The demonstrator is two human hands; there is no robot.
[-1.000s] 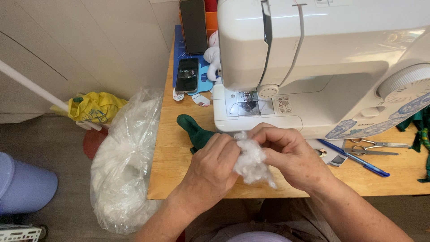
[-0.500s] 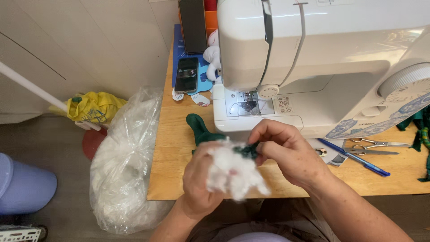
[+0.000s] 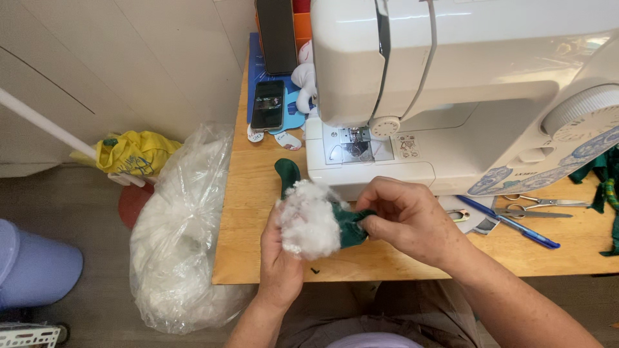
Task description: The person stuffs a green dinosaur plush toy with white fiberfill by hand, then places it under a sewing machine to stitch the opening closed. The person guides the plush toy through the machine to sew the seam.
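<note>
Stuffing wad raised at the mouth of the green fabric piece

My left hand (image 3: 284, 251) now cups a bigger tuft of white stuffing (image 3: 309, 222), fingers curled loosely round it; a second ago it was smaller. My right hand (image 3: 406, 219), at three o'clock of the tuft, pinches the green fabric piece (image 3: 348, 225) shut between thumb and fingertips, on the wooden table (image 3: 251, 212) before the sewing machine (image 3: 451, 96). More fill seems ready to go in.

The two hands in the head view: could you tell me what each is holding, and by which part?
The left hand cups a white stuffing clump from below; the right hand pinches the green fabric piece at its near end.
</note>
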